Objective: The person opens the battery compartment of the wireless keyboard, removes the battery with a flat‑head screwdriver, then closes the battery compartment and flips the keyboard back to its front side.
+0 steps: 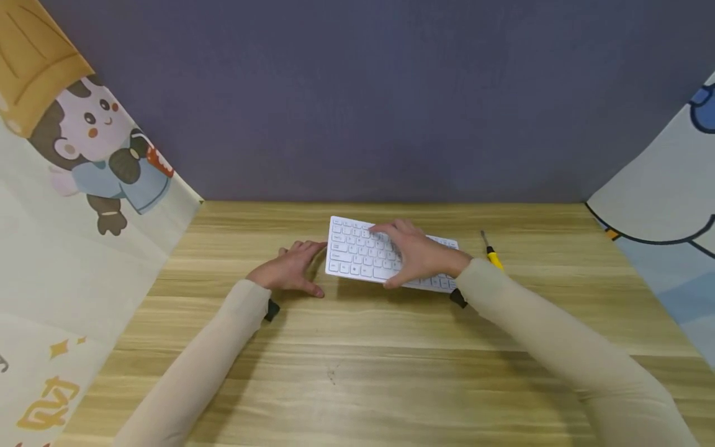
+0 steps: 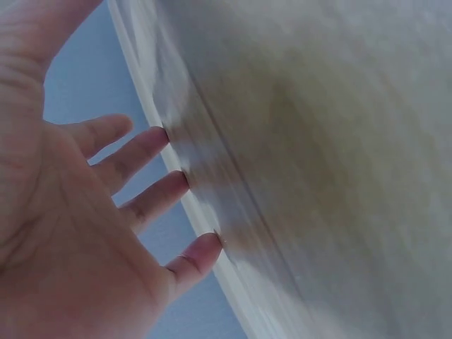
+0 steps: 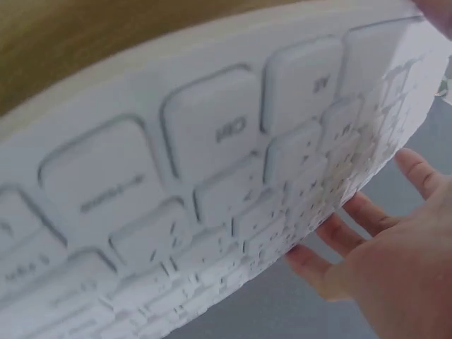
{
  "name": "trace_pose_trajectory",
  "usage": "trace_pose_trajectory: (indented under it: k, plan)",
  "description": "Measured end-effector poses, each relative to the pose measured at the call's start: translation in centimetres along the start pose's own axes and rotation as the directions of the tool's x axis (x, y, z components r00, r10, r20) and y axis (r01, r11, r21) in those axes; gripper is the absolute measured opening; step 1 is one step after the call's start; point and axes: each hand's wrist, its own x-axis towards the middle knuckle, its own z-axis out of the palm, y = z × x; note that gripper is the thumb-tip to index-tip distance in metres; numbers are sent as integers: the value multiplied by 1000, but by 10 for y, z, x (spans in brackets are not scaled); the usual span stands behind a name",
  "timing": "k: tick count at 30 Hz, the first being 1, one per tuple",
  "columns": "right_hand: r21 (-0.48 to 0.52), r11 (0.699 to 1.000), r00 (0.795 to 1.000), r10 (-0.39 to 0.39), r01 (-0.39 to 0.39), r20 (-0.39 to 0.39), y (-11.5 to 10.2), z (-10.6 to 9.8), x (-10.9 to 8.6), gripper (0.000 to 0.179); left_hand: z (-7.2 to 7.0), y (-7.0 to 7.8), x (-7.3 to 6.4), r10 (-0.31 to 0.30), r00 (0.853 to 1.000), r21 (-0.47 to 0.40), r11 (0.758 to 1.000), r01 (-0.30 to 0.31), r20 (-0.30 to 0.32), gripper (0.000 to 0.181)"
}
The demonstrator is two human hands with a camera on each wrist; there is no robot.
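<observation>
A white keyboard [image 1: 357, 251] is tilted slightly above the wooden table, with its keys facing up. Across its middle, my right hand [image 1: 420, 251] grips it, the thumb at the near edge and the fingers toward the far edge. Close up in the right wrist view, the keys of the keyboard [image 3: 212, 134] fill much of the picture, and fingers of the right hand [image 3: 395, 247] reach its far edge. My left hand [image 1: 290, 268] is beside the keyboard's left end, fingers extended and thumb spread; whether a fingertip touches it I cannot tell. Nothing lies in the left palm [image 2: 78, 219].
A yellow and black screwdriver [image 1: 493, 256] lies right of the keyboard, partly hidden by the right sleeve. Behind the wooden table [image 1: 363, 372] rises a dark wall [image 1: 391, 112]. Printed cartoon cloths [image 1: 84, 248] border both sides.
</observation>
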Motion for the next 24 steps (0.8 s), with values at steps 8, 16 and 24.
trace_pose_trajectory:
  k: [8,16,24]
  plan:
    - [110,994,998,-24,30,-51,1,-14,-5,110,1,-1,1,12,1000,11,1000,-12,-7,113]
    - [204,970,984,-107,135,-142,1,-26,-5,111,1,-2,1,9,1000,6,1000,-9,0,108]
    - [249,957,977,-102,147,-186,-1,-30,-5,110,0,-2,1,20,1000,31,999,-21,13,104]
